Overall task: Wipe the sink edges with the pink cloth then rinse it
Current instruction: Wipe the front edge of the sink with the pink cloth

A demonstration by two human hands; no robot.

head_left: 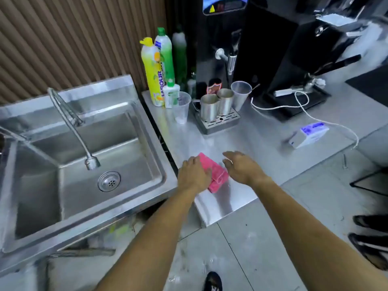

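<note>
A: Pink cloth [214, 173] — folded, lying on the steel counter [262, 148] near its front edge, close to the left front corner. Long axis runs from back-left to front-right, slanting away from the sink [163, 173].

B: Which hand is on it?

A: Your left hand [194, 175]. It lies over the cloth's left part, fingers bent down onto the fabric; whether they pinch it yet, I cannot tell. Your right hand [241, 166] hovers just beside the cloth's right end, fingers loose and spread, holding nothing.

B: And the sink from there?

A: Directly left of the cloth; its right rim runs alongside the counter's left edge. Judgement: your left hand is nearer both, so carry the cloth leftward onto that rim.
</note>
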